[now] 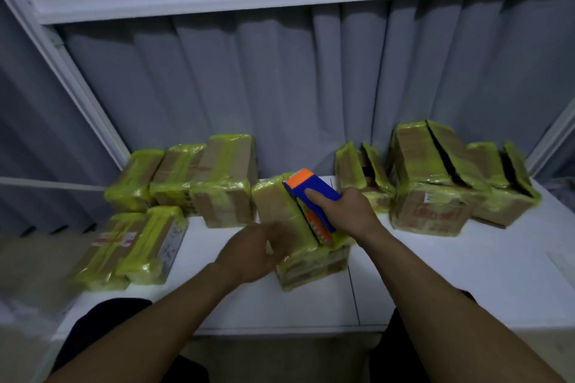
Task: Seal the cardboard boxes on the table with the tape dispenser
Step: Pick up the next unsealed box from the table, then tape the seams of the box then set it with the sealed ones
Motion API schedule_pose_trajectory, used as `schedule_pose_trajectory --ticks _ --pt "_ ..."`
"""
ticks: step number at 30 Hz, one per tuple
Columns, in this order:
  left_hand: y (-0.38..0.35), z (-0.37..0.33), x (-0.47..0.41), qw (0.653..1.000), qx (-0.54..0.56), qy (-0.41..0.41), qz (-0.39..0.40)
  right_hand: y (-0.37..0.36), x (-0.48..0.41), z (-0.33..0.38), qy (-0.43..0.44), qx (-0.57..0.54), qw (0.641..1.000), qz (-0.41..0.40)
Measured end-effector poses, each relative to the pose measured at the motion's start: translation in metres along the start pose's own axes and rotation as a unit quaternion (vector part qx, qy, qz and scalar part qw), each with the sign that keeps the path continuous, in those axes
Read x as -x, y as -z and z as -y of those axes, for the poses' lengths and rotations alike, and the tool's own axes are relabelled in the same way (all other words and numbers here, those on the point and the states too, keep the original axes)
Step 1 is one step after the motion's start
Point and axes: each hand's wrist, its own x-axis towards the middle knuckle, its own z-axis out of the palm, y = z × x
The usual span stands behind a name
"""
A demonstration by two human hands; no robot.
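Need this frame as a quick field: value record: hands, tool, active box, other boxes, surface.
right hand: grips the blue and orange tape dispenser, index finger laid along its top
left hand: blurred, at the near left side of the centre box
tool position: pressed on the centre box's top, along the flap seam
left boxes: five, flaps closed, yellow tape over them
right boxes: top flaps gaping open
surface: white table
backdrop: grey curtain
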Motion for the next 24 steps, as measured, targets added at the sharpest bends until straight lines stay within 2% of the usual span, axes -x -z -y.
schedule_pose_trajectory --ticks 3,5,9,12,14,16,19,21,24 --pt "-0.011 0.018 0.0 0.986 -0.111 0.015 0.123 -0.001 0.0 -0.006 -0.01 0.001 1.0 -0.017" --pt "-0.023 0.02 0.005 0.986 -0.084 -0.003 0.144 0.003 0.0 -0.01 -0.013 0.002 1.0 -0.023" --pt "-0.035 0.003 0.011 0.983 -0.104 -0.077 0.13 0.015 0.0 -0.019 -0.004 0.021 0.998 -0.057" --pt "-0.04 -0.014 0.002 0.98 -0.001 -0.174 0.095 0.024 -0.002 -0.032 0.004 0.016 0.998 -0.068" --pt "-0.044 -0.021 -0.014 0.979 0.033 -0.198 0.045 0.028 -0.002 -0.042 0.005 0.003 0.998 -0.066" --pt "-0.047 -0.029 -0.032 0.987 -0.052 -0.152 0.023 0.034 0.0 -0.045 0.005 0.002 0.997 -0.074" --pt "-0.05 -0.035 -0.044 0.971 -0.192 -0.09 0.106 0.038 0.001 -0.048 0.001 0.012 0.996 -0.091" --pt "-0.054 -0.035 -0.042 0.965 -0.204 -0.092 0.136 0.038 0.002 -0.047 0.002 0.009 0.996 -0.085" --pt "-0.056 -0.026 -0.023 0.971 -0.194 -0.08 0.12 0.028 0.009 -0.037 0.019 0.001 0.998 -0.056"
